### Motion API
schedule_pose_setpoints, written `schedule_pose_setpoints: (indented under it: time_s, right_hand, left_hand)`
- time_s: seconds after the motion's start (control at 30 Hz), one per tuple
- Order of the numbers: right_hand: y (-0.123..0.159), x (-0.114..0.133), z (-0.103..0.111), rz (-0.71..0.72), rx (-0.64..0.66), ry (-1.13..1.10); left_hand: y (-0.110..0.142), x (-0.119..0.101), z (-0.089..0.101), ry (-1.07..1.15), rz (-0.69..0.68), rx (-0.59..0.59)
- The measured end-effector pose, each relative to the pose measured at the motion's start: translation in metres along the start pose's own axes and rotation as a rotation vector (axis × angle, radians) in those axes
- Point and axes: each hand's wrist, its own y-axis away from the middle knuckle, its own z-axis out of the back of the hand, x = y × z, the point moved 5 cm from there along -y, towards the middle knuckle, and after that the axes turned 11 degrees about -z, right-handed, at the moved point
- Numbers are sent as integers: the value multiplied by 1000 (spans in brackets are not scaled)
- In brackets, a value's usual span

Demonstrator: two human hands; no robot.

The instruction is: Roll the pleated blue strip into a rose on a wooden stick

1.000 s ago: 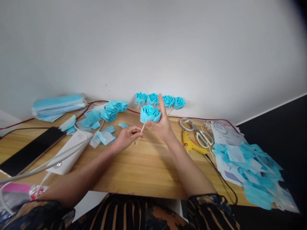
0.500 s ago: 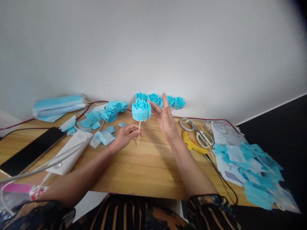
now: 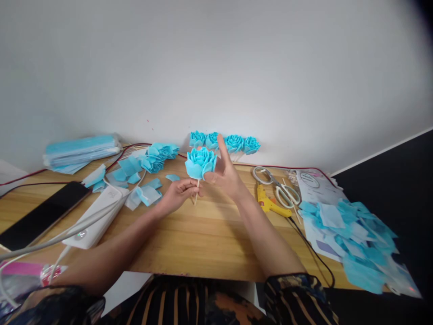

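A blue paper flower (image 3: 200,163) on a thin wooden stick stands upright above the wooden table (image 3: 203,234). My left hand (image 3: 179,193) pinches the stick just under the bloom. My right hand (image 3: 226,175) is against the flower's right side, thumb and lower fingers touching the petals, index finger pointing up. A row of finished blue flowers (image 3: 225,142) lies by the wall behind my hands.
Scissors (image 3: 280,187) and a yellow glue gun (image 3: 269,203) lie to the right, next to a heap of blue paper squares (image 3: 352,234). On the left are more blue pieces (image 3: 142,176), a white power bank (image 3: 98,212), a black phone (image 3: 40,214) and a packet of blue masks (image 3: 79,151).
My right hand had opened and drawn away from the flower, and has now come back against its right side. The flower has stayed upright in my left hand, shifting slightly.
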Motion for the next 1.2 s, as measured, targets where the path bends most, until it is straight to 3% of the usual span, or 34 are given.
schedule_pose_setpoints:
  time_s: [0.33, 0.57, 0.67, 0.9, 1.2]
  right_hand:
    - [9, 8, -15, 11, -80, 137]
    - [12, 15, -12, 84, 3, 319]
    - [12, 19, -9, 103, 55, 285]
    - [10, 17, -2, 106, 36, 174]
    - [11, 13, -9, -22, 18, 140]
  left_hand:
    - [-1, 9, 5, -43, -37, -47]
    - [-2, 3, 5, -41, -67, -79]
    - [-1, -1, 5, -55, -63, -78]
    - [-1, -5, 3, -68, -51, -40]
    - [-2, 2, 3, -96, -45, -44]
